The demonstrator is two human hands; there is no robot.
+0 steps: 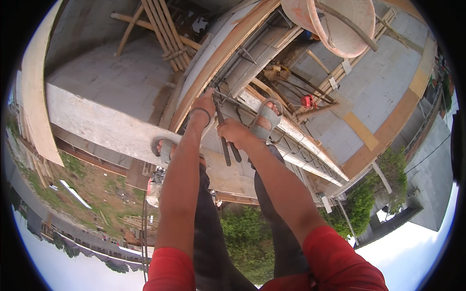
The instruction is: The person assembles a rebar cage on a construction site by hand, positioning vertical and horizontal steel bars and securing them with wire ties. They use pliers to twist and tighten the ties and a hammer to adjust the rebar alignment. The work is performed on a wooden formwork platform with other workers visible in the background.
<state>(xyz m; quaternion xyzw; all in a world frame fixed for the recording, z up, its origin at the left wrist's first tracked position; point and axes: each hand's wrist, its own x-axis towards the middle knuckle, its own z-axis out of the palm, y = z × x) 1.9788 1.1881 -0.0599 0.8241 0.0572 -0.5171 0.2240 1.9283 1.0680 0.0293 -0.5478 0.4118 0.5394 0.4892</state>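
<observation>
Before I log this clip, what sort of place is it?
Probably a building site, raised above ground: dark steel reinforcing bars run along an open trough, pale grey blockwork is left bare, and long round tan poles show at upper left.

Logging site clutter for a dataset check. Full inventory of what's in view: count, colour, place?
Long-handled tool: one, dark, centre
Steel bars: several, dark, in the central channel
Bucket: one, pinkish-white, upper right
Bamboo poles: several, tan, upper left
Red object: one, red, right of centre, kind unclear
Ledge: one, pale grey, left
Trees: several, green, bottom and right
Sandals: two, grey, either side of the tool
Wristband: one, dark, left wrist
Sleeves: two, red, lower edge
Left fingers: one set, bare, at the tool's upper end
Right fingers: one set, bare, around the tool
</observation>
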